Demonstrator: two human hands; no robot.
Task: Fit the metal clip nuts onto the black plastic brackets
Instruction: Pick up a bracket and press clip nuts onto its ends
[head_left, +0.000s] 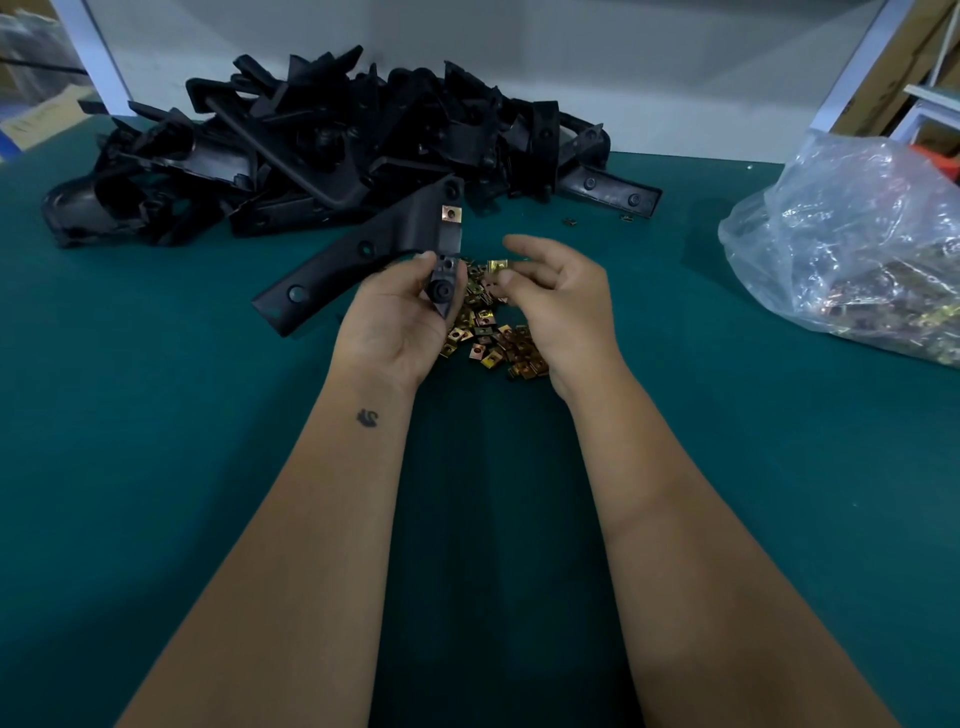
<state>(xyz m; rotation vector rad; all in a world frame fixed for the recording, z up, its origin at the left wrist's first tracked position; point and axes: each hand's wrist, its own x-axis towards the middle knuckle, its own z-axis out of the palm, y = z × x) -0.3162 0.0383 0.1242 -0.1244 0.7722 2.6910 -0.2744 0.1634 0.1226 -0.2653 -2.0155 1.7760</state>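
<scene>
A black plastic bracket (358, 260), long and angled with round holes along its arm, sits in our left hand (400, 317), lifted above the teal surface (156, 467). Our left fingers (427, 258) curl round its lower end, the thumb pressing near a round black boss, while the long arm of the bracket juts out to the left and away from the palm. One copper-coloured metal clip nut (451, 213) already sits on the upper tab of the bracket, well above our fingertips. Our right hand (561, 306) hovers just beside the bracket, its thumb and forefinger pinching a small brass-coloured metal clip nut (500, 266); the nut lies between those two fingertips, near the bracket's end but apart from it. Below and between both hands, a loose heap of brass and copper clip nuts (488, 338) is spread on the surface. Behind it lies a big pile of black plastic brackets (322, 140). At the right edge rests a crumpled clear plastic bag (857, 239) holding more clip nuts.
</scene>
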